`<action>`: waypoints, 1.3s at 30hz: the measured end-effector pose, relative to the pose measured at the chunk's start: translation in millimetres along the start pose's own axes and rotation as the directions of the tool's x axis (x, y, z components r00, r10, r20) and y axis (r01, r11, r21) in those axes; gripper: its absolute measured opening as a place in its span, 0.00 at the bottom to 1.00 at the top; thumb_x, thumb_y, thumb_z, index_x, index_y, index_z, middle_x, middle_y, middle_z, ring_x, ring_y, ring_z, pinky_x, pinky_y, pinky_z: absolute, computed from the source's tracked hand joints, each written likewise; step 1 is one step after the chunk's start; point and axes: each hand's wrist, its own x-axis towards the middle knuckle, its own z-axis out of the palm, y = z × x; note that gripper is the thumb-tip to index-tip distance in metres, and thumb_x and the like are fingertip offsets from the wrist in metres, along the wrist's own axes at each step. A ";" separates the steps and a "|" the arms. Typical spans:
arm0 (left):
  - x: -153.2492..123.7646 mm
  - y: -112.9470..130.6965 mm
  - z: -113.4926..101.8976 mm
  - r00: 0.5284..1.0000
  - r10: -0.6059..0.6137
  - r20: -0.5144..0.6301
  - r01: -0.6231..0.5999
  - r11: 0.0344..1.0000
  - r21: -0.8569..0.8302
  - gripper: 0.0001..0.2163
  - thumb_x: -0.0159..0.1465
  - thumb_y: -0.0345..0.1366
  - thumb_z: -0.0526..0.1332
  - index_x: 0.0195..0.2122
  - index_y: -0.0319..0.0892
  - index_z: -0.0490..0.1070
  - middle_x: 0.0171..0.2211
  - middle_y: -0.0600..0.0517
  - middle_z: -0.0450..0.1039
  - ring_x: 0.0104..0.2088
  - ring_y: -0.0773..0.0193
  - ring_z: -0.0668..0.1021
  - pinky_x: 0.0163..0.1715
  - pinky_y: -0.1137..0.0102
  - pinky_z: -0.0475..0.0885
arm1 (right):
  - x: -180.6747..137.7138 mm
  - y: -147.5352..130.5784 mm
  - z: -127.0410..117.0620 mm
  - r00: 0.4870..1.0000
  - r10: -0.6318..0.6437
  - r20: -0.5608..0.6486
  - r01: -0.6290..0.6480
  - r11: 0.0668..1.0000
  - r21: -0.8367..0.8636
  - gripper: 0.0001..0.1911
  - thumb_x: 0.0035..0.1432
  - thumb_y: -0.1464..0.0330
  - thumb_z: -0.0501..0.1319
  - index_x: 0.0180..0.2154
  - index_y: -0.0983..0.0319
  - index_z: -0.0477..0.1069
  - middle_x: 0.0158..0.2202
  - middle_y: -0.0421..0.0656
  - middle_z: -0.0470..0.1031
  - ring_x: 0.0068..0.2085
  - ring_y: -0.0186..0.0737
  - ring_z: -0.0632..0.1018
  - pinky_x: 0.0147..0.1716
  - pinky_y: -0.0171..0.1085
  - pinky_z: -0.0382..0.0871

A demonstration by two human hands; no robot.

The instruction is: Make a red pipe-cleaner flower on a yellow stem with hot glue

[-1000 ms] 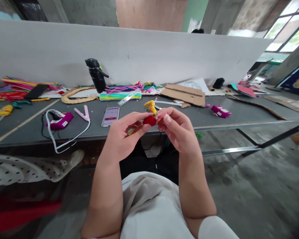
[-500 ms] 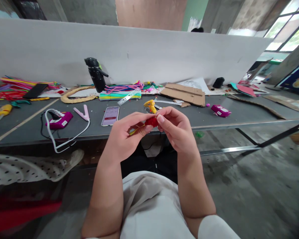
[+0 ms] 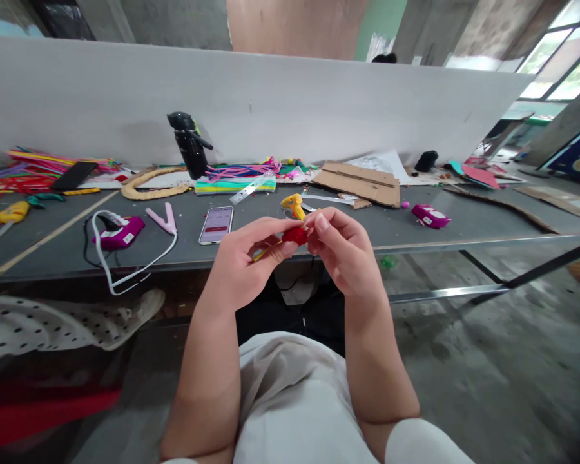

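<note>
A small red piece (image 3: pixel 296 236), perhaps fuzzy, is held up in front of me at the table's front edge. My left hand (image 3: pixel 246 258) pinches it between thumb and fingers. A thin yellow strip (image 3: pixel 267 250) runs from it back into the left palm. My right hand (image 3: pixel 342 248) is closed at the red piece's right end, its thumb and fingertips pressed together there and hiding that edge. Just behind the hands a yellow hot glue gun (image 3: pixel 294 205) rests on the table.
On the grey table (image 3: pixel 265 216) lie a phone (image 3: pixel 216 225), two purple power strips (image 3: pixel 120 233) (image 3: pixel 430 216), a pink-handled tool (image 3: pixel 163 219), cardboard (image 3: pixel 357 183) and pipe cleaners (image 3: pixel 244 169). A black bottle (image 3: pixel 188 145) stands behind. Another person's spotted trouser leg (image 3: pixel 53 325) is at left.
My right thumb has lifted and shifted slightly at the red piece's end. The left hand keeps its hold. The whole view has shifted slightly.
</note>
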 end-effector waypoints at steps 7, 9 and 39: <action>-0.2 -1.7 -0.4 1.000 -0.008 -0.005 0.008 1.000 -0.026 0.14 0.65 0.38 0.68 0.52 0.46 0.81 0.45 0.47 0.81 0.41 0.61 0.81 0.42 0.69 0.77 | -1.4 -1.7 1.4 1.000 -0.022 -0.006 0.022 1.000 -0.011 0.11 0.59 0.58 0.71 0.37 0.58 0.75 0.34 0.40 0.72 0.31 0.33 0.70 0.29 0.34 0.66; -0.1 -1.2 0.3 1.000 -0.002 -0.007 0.002 1.000 -0.014 0.14 0.65 0.38 0.68 0.51 0.46 0.81 0.46 0.47 0.81 0.42 0.60 0.81 0.43 0.68 0.78 | -1.7 -1.8 1.7 1.000 -0.023 -0.003 0.023 0.999 -0.029 0.12 0.59 0.58 0.71 0.37 0.58 0.75 0.35 0.40 0.72 0.32 0.34 0.71 0.30 0.34 0.67; 4.7 -7.2 3.4 0.999 -0.030 -0.027 0.028 0.995 -0.093 0.15 0.63 0.40 0.70 0.50 0.46 0.81 0.41 0.49 0.83 0.33 0.64 0.80 0.36 0.69 0.78 | 0.8 2.4 10.8 0.997 -0.008 -0.078 0.015 0.996 0.093 0.11 0.60 0.59 0.69 0.39 0.58 0.74 0.33 0.38 0.71 0.27 0.30 0.67 0.27 0.32 0.64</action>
